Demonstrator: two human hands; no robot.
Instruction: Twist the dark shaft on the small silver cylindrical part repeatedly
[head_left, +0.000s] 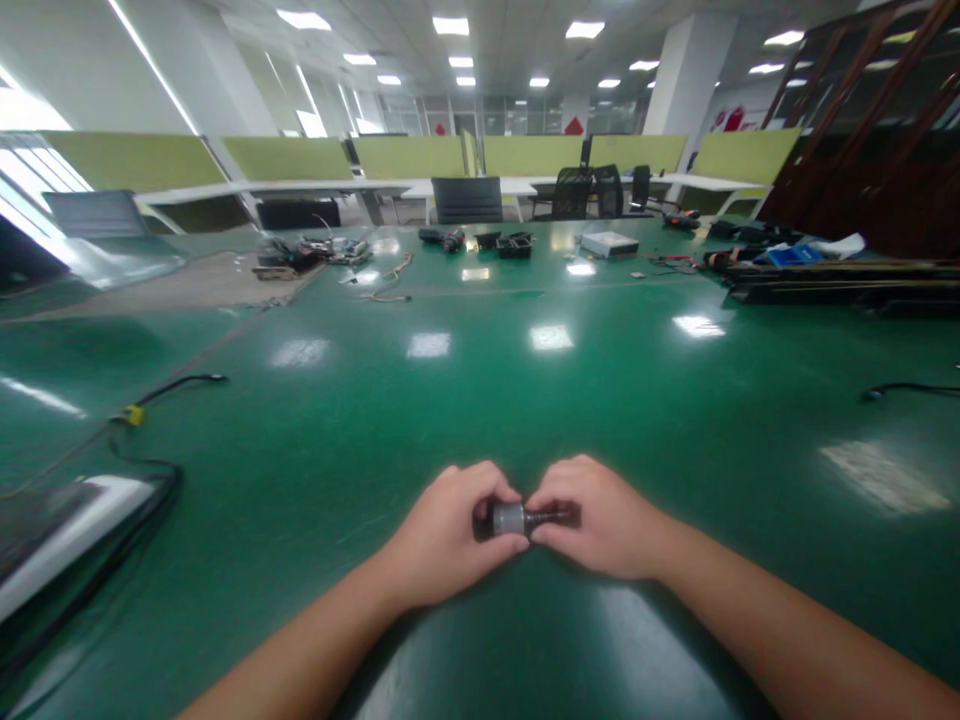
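A small dark cylindrical object with a grey band (509, 518) lies sideways between my two hands, low over the green tabletop (480, 400). My left hand (457, 530) is closed around its wider left part, thumb below and fingers above. My right hand (592, 515) pinches the narrower dark part at the right, which looks ribbed or threaded. The fingertips of both hands nearly meet at the middle of the object. Its two ends are partly hidden inside the hands, and I cannot make out exactly what it is.
A white-edged device (90, 520) and black cables lie at the left, near a yellow tag (133, 414). Another black cable (911, 388) is at the right. Tools, a white box (609, 244) and a dark stack (840, 285) stand along the far side.
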